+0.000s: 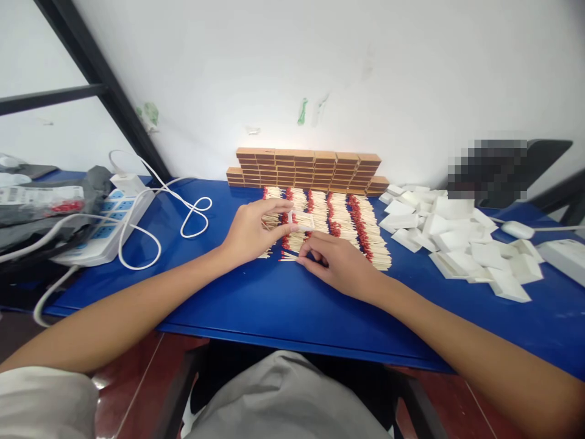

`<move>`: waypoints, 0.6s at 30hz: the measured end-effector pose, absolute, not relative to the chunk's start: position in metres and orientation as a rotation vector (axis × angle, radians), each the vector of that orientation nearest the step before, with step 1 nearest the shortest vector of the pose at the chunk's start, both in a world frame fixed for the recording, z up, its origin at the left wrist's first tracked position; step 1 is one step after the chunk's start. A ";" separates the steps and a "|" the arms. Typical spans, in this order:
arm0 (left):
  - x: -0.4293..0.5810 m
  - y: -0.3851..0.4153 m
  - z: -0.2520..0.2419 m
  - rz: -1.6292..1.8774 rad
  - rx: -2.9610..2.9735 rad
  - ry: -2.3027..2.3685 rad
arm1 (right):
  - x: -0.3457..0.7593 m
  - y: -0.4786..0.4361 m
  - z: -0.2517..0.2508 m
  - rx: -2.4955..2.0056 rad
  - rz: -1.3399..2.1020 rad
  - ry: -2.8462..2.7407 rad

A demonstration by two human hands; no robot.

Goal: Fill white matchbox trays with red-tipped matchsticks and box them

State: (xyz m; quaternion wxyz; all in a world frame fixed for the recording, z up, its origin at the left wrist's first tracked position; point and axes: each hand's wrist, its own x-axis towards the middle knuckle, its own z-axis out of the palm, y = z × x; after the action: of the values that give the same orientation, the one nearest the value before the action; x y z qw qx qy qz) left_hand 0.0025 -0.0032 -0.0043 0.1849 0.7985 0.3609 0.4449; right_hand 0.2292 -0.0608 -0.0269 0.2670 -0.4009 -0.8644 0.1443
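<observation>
Pinching matches [287, 256], the right hand [337, 259] is likely needing care (thin sticks could snap); the left hand [252, 230] is holding a white tray [303, 228].

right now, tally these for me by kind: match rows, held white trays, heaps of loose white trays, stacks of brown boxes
match rows: 5
held white trays: 1
heaps of loose white trays: 1
stacks of brown boxes: 1
total: 8

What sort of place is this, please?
Probably an indoor workspace for handwork: rows of matches and a heap of white trays lie on a blue table.
</observation>
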 end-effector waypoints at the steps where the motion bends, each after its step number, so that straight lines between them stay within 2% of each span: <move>1: 0.002 -0.003 -0.004 1.256 2.250 1.019 | 0.229 -0.061 -0.027 -1.085 0.392 -2.338; 18: 0.001 -0.002 -0.004 1.243 2.292 1.012 | 0.227 -0.065 -0.025 -1.086 0.419 -2.356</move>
State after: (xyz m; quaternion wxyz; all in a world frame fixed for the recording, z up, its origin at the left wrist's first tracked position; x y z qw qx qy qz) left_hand 0.0013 -0.0022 -0.0043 0.1718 0.8073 0.3565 0.4377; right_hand 0.2274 -0.0649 -0.0248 0.2539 -0.3998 -0.8671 0.1544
